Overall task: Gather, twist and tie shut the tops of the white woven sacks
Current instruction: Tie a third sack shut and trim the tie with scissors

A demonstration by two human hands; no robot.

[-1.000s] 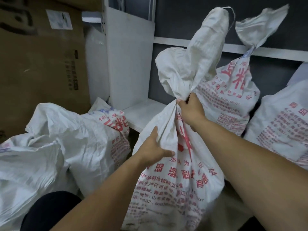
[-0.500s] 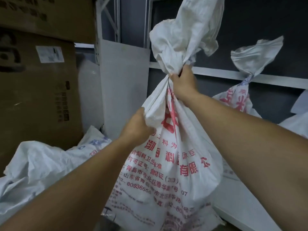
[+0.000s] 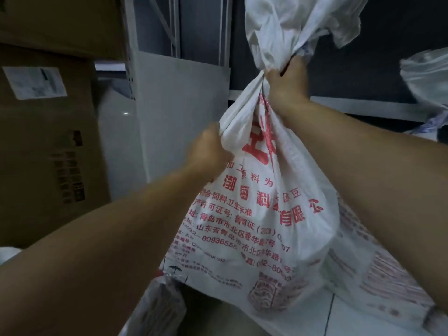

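White woven sack with red writing (image 3: 254,214) has its neck squeezed in the right hand (image 3: 288,86), the left hand (image 3: 208,151) grabs its side, and it looks not tied yet.

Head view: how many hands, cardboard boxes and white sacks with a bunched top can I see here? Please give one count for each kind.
Hands: 2 (left hand, right hand)
Cardboard boxes: 2 (upper box, lower box)
White sacks with a bunched top: 2 (held sack, sack at the right edge)
Total: 6
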